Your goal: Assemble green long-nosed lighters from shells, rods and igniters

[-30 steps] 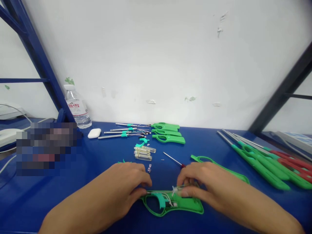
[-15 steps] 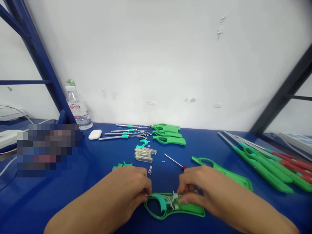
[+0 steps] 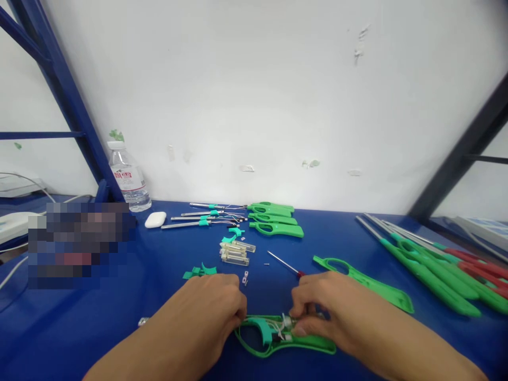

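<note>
A green lighter shell half [image 3: 301, 345] lies open on the blue table near me, with a teal trigger [image 3: 262, 328] and white wires inside. My left hand [image 3: 210, 312] is closed in a pinch on the metal tube end at the shell's left. My right hand [image 3: 329, 312] is closed, its fingers pressing a clear fuel tank into the shell's right part. A second green shell half [image 3: 365, 286] lies just right of my right hand. A small red-handled screwdriver [image 3: 283, 263] lies just beyond my hands.
Clear tanks [image 3: 234, 253], teal triggers [image 3: 198, 272] and metal clips sit mid-table. Three green shells [image 3: 275, 217] with metal tubes lie at the back. Finished green and red lighters [image 3: 436, 264] lie at right. A water bottle [image 3: 127, 177] and white earbud case [image 3: 155, 219] stand back left.
Both hands have drawn slightly nearer to me with the shell. The teal triggers behind my left hand have come into view.
</note>
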